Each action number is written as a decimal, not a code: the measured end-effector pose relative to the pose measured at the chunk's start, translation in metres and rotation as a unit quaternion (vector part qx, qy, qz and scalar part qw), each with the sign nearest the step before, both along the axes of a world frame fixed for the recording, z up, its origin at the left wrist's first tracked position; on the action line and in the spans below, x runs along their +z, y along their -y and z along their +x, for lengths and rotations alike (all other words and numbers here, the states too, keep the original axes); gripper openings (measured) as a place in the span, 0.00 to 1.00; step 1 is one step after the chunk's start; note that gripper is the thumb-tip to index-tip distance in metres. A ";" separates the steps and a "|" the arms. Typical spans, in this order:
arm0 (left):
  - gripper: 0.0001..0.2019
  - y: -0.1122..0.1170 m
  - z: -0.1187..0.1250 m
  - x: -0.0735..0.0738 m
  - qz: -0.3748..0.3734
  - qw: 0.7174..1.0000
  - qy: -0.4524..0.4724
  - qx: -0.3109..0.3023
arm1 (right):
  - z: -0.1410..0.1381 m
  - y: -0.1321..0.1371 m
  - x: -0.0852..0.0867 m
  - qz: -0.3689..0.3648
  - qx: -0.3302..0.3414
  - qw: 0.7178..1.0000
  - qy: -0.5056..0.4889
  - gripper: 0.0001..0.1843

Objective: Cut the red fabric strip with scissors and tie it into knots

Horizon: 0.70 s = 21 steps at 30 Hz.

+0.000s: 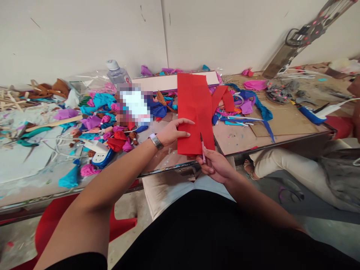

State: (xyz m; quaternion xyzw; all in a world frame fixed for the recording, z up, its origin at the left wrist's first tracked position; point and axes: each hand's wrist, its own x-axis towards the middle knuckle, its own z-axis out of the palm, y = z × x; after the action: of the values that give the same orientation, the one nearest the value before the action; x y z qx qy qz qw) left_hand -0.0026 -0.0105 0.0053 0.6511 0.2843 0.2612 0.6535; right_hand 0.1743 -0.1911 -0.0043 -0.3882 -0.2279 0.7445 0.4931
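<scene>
Left hand resting spread on red fabric, right hand gripping scissors, scissors set into fabric's near edge.

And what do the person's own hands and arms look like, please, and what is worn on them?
The left hand and right hand are bare, without gloves. A silver-toned watch or bracelet circles the left wrist; none shows on the right. A black sleeve ends above the left elbow.

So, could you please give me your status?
Left hand on red rectangular fabric-like sheet. Right hand gripping pink-handled scissors partway into it. Multicoloured cloth-like bundles leftward, none on the sheet.
</scene>
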 end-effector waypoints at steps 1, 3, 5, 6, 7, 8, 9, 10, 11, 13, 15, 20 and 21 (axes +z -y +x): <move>0.27 0.000 0.000 0.000 0.001 1.000 0.000 0.000 | 0.000 0.000 0.000 -0.001 -0.001 1.000 0.000 0.28; 0.27 0.000 0.000 -0.001 0.002 1.000 0.001 0.001 | 0.000 -0.001 -0.001 -0.003 -0.006 1.000 -0.001 0.28; 0.27 -0.001 0.001 -0.002 0.002 1.000 0.001 0.003 | 0.000 -0.002 -0.002 -0.005 -0.010 1.000 -0.002 0.28; 0.27 -0.001 0.001 -0.002 0.004 1.000 0.001 0.003 | 0.000 -0.002 -0.002 -0.005 -0.012 1.000 -0.002 0.28; 0.27 -0.001 0.001 -0.002 0.006 1.000 0.000 0.004 | 0.000 -0.002 -0.002 -0.006 -0.012 1.000 -0.002 0.28; 0.27 -0.001 0.001 -0.002 0.008 1.000 -0.001 0.004 | 0.000 -0.002 -0.002 -0.006 -0.012 1.000 -0.001 0.28; 0.27 0.000 0.001 -0.002 0.010 1.000 -0.002 0.003 | 0.000 -0.002 -0.002 -0.006 -0.012 1.000 -0.001 0.29; 0.27 0.000 0.001 -0.002 0.011 1.000 -0.003 0.002 | 0.000 -0.002 -0.002 -0.006 -0.010 1.000 -0.001 0.28; 0.27 0.000 0.001 -0.002 0.010 1.000 -0.004 0.001 | 0.000 -0.002 -0.002 -0.005 -0.008 1.000 -0.001 0.28; 0.27 0.000 0.001 -0.001 0.006 1.000 -0.006 -0.001 | 0.000 -0.002 -0.002 -0.001 -0.004 1.000 -0.001 0.28; 0.27 0.000 0.000 -0.001 0.006 1.000 -0.007 -0.002 | 0.000 -0.001 -0.003 0.001 -0.003 1.000 0.000 0.29; 0.27 -0.001 -0.001 -0.001 0.016 1.000 -0.010 -0.007 | -0.001 0.000 -0.003 0.003 -0.008 1.000 0.002 0.28; 0.27 -0.001 -0.001 0.000 0.016 1.000 -0.009 -0.008 | -0.002 0.000 -0.002 0.003 -0.008 1.000 0.001 0.28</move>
State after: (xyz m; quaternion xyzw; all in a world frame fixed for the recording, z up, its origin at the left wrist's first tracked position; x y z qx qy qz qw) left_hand -0.0034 -0.0097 0.0048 0.6660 0.2809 0.2545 0.6425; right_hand 0.1725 -0.1909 -0.0067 -0.3888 -0.2276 0.7395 0.5002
